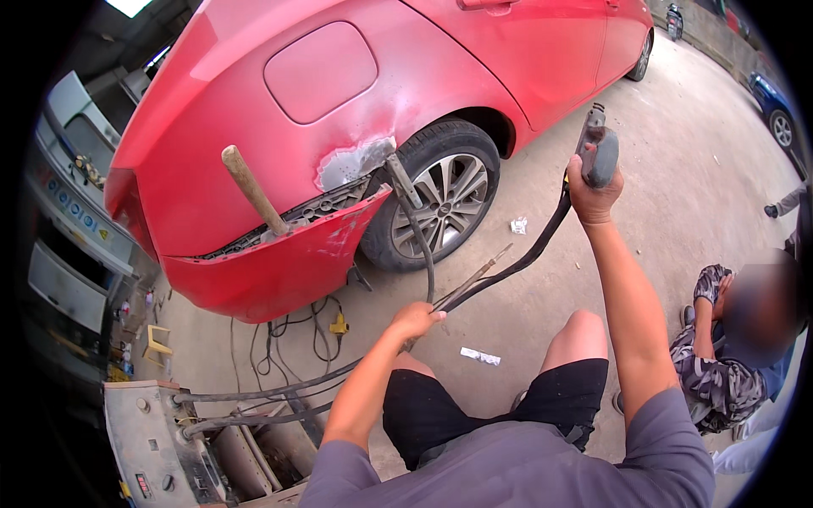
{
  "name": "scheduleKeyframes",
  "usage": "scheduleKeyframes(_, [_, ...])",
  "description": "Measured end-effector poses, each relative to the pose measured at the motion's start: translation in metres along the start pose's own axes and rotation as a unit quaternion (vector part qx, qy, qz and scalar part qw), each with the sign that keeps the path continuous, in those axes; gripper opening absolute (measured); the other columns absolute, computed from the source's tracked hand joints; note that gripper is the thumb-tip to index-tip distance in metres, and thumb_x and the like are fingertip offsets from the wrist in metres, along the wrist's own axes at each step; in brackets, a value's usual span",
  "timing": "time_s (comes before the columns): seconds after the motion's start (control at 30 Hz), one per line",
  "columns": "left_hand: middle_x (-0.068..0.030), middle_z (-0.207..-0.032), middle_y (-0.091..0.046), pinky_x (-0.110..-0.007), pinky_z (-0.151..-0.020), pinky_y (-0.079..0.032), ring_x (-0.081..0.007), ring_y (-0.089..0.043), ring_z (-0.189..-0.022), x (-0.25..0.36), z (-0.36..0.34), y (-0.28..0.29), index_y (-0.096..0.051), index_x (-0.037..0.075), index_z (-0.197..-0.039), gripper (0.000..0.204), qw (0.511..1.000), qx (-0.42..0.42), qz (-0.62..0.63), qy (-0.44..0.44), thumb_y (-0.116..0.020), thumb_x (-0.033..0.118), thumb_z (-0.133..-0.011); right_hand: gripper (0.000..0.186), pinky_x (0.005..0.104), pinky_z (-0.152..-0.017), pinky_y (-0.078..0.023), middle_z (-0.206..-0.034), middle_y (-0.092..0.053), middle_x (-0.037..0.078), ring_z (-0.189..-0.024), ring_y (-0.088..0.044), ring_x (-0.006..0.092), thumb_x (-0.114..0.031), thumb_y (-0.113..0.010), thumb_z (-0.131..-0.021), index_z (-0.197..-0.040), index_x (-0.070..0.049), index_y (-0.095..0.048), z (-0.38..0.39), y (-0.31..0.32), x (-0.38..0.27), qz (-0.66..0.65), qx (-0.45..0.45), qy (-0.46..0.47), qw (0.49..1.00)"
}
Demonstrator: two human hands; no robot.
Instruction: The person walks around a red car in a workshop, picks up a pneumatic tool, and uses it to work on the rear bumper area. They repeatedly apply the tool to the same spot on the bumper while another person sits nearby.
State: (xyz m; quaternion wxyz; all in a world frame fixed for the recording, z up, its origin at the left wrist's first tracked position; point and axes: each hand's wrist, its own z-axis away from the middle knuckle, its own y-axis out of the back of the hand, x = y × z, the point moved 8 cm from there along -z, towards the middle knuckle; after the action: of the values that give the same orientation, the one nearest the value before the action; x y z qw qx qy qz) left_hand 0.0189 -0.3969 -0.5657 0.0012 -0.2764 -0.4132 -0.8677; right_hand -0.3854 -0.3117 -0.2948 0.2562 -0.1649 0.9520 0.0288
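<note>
My right hand [595, 196] is raised and wrapped round the grip of a grey handheld gun [602, 157] with a short dark nozzle; a thick black cable [550, 227] runs down from it. My left hand [415, 322] is closed round this cable and other cables lower down, beside a thin brownish rod [478, 275]. One cable climbs to a metal clamp-like bar [404, 180] at the wheel arch of a red car [203, 110]. A sanded, bare-metal patch [349, 165] lies above the wheel [445, 203]. A wooden handle [252, 188] sticks up from the gap behind the loosened bumper [279, 271].
A boxy machine [140, 423] with knobs and thick cables stands at lower left. Tangled wires with a yellow connector [339, 324] and a yellow stool [157, 343] are beyond it. White scraps [480, 356] lie on the concrete. A person in camouflage clothes [720, 372] sits at right.
</note>
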Motion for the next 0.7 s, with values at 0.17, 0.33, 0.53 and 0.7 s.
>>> scheduleKeyframes(0.17, [-0.0183,-0.114,-0.069,-0.044,-0.089,-0.053,-0.0355,-0.065,-0.110,-0.044,-0.064,-0.071,-0.068,0.002,-0.104,0.039,0.990,-0.063,-0.128,0.021,-0.078,0.027,-0.077,0.029,0.0380,-0.066,-0.051,-0.072,-0.061,0.011,-0.067,-0.062,0.0280,-0.013,-0.070,-0.072,-0.097,-0.003,-0.059,0.129,0.012,0.132,0.147,-0.100,-0.256,0.950])
scheduleKeyframes(0.33, [-0.0228,-0.119,-0.067,-0.046,-0.093,-0.053,-0.0366,-0.064,-0.114,-0.090,-0.087,-0.215,-0.060,0.000,-0.116,0.035,0.984,-0.112,-0.112,0.083,-0.065,0.008,-0.083,0.046,0.0462,-0.083,-0.052,-0.100,-0.067,0.024,-0.094,-0.065,0.0405,-0.014,-0.069,-0.071,-0.114,-0.001,-0.059,0.324,0.103,0.245,0.349,-0.229,-0.339,0.843])
scheduleKeyframes(0.53, [-0.0267,-0.122,-0.062,-0.048,-0.093,-0.054,-0.0411,-0.063,-0.113,-0.122,-0.066,-0.321,-0.056,-0.003,-0.119,0.034,0.973,-0.093,-0.040,0.207,-0.060,0.005,-0.086,0.049,0.0445,-0.083,-0.053,-0.098,-0.070,0.021,-0.092,-0.069,0.0356,-0.017,-0.076,-0.069,-0.113,0.001,-0.063,0.454,0.233,0.324,0.390,-0.227,-0.538,0.712])
scheduleKeyframes(0.7, [-0.0259,-0.125,-0.057,-0.046,-0.093,-0.054,-0.0414,-0.063,-0.111,-0.127,-0.063,-0.350,-0.054,-0.002,-0.119,0.032,0.971,-0.072,-0.018,0.227,-0.057,0.007,-0.088,0.036,0.0391,-0.068,-0.050,-0.093,-0.061,0.006,-0.082,-0.057,0.0202,-0.018,-0.075,-0.077,-0.107,-0.006,-0.060,0.460,0.227,0.297,0.216,-0.138,-0.732,0.632])
